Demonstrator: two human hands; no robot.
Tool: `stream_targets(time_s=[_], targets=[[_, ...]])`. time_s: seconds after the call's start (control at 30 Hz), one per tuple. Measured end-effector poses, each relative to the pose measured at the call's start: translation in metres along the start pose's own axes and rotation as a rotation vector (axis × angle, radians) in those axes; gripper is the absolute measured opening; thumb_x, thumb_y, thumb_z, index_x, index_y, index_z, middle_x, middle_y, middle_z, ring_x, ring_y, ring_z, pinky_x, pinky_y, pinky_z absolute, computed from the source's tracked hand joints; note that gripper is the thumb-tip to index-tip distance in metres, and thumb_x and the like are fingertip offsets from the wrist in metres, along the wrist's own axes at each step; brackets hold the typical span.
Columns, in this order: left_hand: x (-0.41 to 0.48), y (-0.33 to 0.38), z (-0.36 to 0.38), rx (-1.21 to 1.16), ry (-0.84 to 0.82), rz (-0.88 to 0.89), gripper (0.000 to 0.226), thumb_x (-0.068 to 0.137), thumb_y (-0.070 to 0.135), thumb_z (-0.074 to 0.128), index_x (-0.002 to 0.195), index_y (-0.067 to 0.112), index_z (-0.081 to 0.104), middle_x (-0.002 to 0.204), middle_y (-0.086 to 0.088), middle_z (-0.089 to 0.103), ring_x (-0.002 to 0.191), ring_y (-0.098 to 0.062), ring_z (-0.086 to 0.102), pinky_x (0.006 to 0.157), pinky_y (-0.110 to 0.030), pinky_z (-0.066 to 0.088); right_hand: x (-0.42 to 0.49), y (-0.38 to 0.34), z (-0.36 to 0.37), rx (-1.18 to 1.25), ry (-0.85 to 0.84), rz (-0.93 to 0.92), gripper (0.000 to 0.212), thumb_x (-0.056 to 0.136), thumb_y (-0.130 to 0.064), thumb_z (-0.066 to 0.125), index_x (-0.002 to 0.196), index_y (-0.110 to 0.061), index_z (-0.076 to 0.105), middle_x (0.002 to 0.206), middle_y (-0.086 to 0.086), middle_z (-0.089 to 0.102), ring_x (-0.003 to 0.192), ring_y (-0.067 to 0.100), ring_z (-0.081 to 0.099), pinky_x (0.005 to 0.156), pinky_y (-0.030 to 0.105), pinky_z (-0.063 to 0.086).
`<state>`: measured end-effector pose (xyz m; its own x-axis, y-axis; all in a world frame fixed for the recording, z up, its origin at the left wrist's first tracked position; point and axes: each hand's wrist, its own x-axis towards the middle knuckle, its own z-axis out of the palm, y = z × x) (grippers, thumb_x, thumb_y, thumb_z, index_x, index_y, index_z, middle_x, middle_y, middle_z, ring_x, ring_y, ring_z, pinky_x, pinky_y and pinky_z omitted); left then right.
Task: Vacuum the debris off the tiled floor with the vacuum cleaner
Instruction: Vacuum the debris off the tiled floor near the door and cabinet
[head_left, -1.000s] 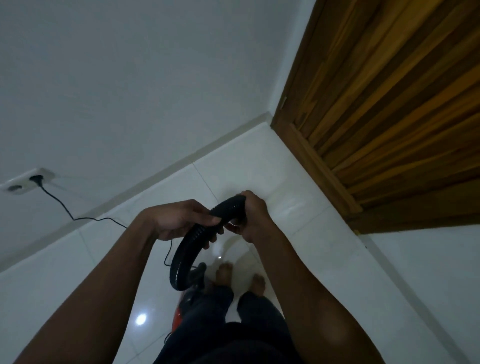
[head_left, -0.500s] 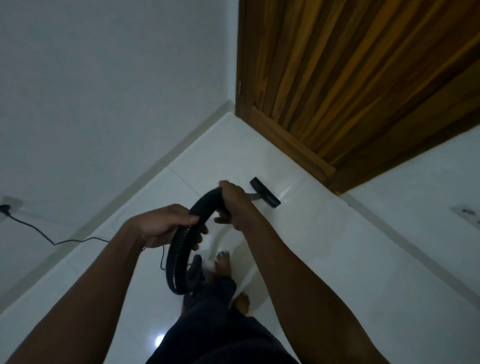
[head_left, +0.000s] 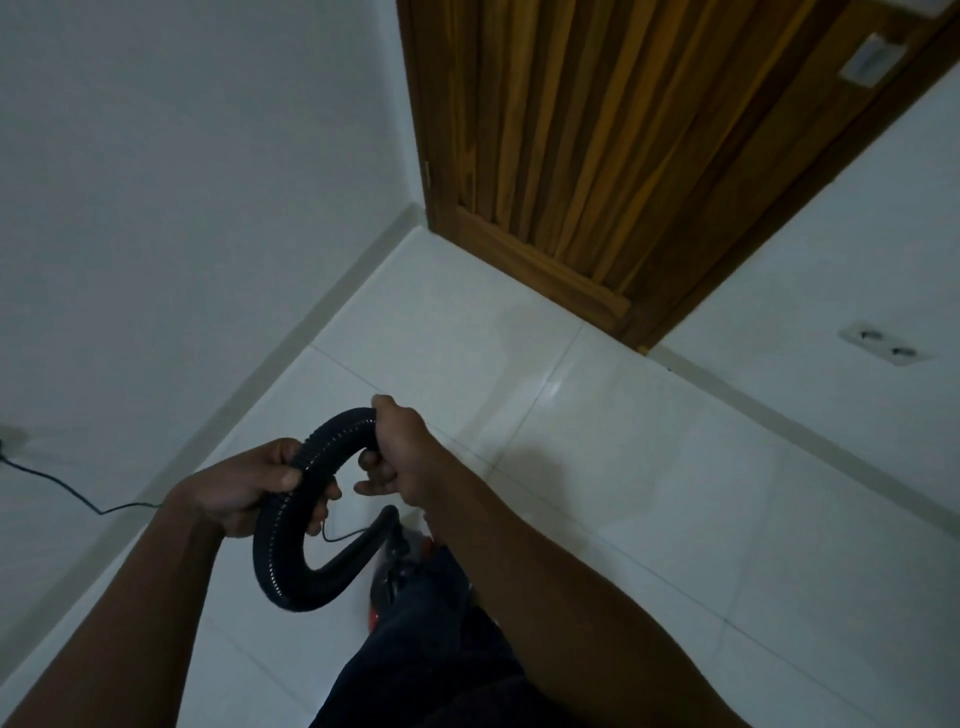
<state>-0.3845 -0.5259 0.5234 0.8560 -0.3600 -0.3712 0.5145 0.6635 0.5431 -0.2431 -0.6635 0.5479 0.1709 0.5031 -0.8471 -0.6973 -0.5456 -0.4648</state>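
Black ribbed vacuum hose (head_left: 270, 545) is being gripped by left hand (head_left: 244, 483) and right hand (head_left: 402, 447), white tiled floor (head_left: 623, 467) seemingly awaiting vacuuming.

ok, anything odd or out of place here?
Nothing spilled or damaged. One oddity: the black hose is doubled into a tight bend, gripped by the left hand and right hand, its nozzle end hidden. No debris shows on the tiled floor.

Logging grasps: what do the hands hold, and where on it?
The vacuum hose: left hand on its ribbed curve, right hand at the upper end.
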Motion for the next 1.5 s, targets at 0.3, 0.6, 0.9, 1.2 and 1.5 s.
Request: stream_targets(time_s=[0.3,0.6,0.9,1.2,1.5], targets=[[0.027,-0.005,0.047,0.151,0.582,0.034,0.078,0.018,0.048,0.099,0.073,-0.002,0.078,0.064,-0.014,0.065,0.055,-0.019,0.065,0.051,-0.029,0.057,0.007,-0.008,-0.027,0.095,0.026,-0.036,0.032,0.098,-0.031,0.031,0.089,-0.011,0.055,0.056,0.004,0.043,0.042,0.014,0.034,0.069,0.036,0.054],[0.045,-0.001,0.061,0.257,0.408,-0.096,0.073,0.038,0.04,0.1,0.084,-0.01,0.073,0.071,-0.022,0.068,0.063,-0.027,0.069,0.061,-0.036,0.06,-0.001,0.008,-0.05,0.136,0.055,0.024,0.032,0.096,-0.033,0.03,0.096,-0.013,0.055,0.057,0.002,0.04,0.035,0.012,0.032,0.073,0.037,0.056],[0.004,-0.024,0.037,0.255,0.524,-0.14,0.08,0.022,0.044,0.1,0.076,-0.009,0.074,0.061,-0.024,0.059,0.049,-0.029,0.06,0.049,-0.031,0.054,-0.006,0.038,-0.012,0.167,0.076,-0.048,0.015,0.097,-0.033,0.036,0.097,-0.022,0.046,0.081,-0.006,0.043,0.068,0.014,0.049,0.082,0.044,0.055],[-0.004,-0.019,0.01,-0.15,0.105,0.044,0.04,0.1,0.001,0.048,0.127,-0.027,0.035,0.115,-0.039,0.053,0.108,-0.046,0.055,0.096,-0.054,0.043,-0.013,0.011,-0.009,0.164,-0.016,0.028,0.005,0.094,-0.011,0.044,0.09,-0.011,0.046,0.075,0.002,0.039,0.06,0.017,0.04,0.086,0.053,0.054],[-0.01,-0.027,0.0,-0.085,0.007,0.094,0.039,0.097,0.0,0.055,0.122,-0.025,0.039,0.11,-0.036,0.054,0.1,-0.043,0.058,0.093,-0.049,0.043,-0.021,0.01,0.002,0.061,-0.032,-0.021,0.02,0.099,-0.011,0.032,0.084,-0.011,0.045,0.069,0.008,0.04,0.054,0.016,0.038,0.085,0.055,0.055]])
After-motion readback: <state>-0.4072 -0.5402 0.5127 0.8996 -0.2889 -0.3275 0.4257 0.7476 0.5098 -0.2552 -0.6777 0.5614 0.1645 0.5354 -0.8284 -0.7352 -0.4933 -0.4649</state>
